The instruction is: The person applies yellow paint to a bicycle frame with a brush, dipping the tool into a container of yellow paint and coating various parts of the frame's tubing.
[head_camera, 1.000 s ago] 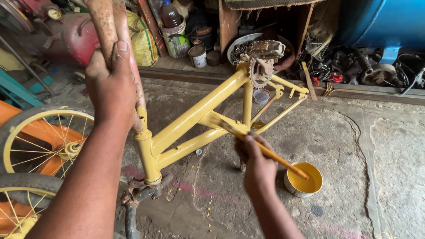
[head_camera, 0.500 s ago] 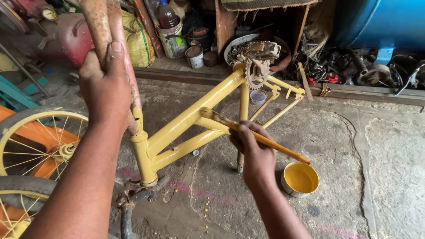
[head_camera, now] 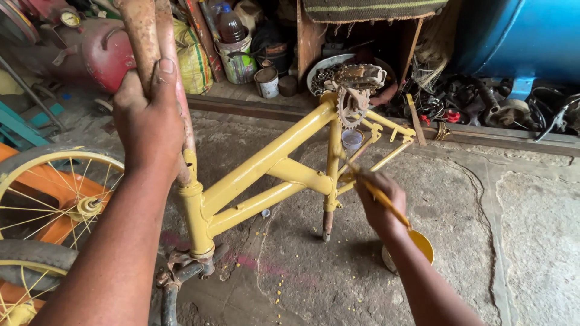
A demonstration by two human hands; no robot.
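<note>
A yellow bicycle frame stands upside down on the concrete floor, its rusty chainring at the top. My left hand grips the rusty fork that rises from the frame's head tube. My right hand holds a paintbrush with a yellow-stained handle, its tip against the frame's rear stays near the seat tube. A small tin of yellow paint sits on the floor just behind my right wrist.
Yellow-rimmed wheels with tyres lie at the left. A red tank, tins, a bottle and scrap parts line the back ledge. A blue drum stands at the back right. Yellow paint drops dot the floor.
My right hand has moved the brush from the frame's middle tube to the right, toward the rear stays. The view has shifted slightly; my left hand keeps its grip on the fork.
</note>
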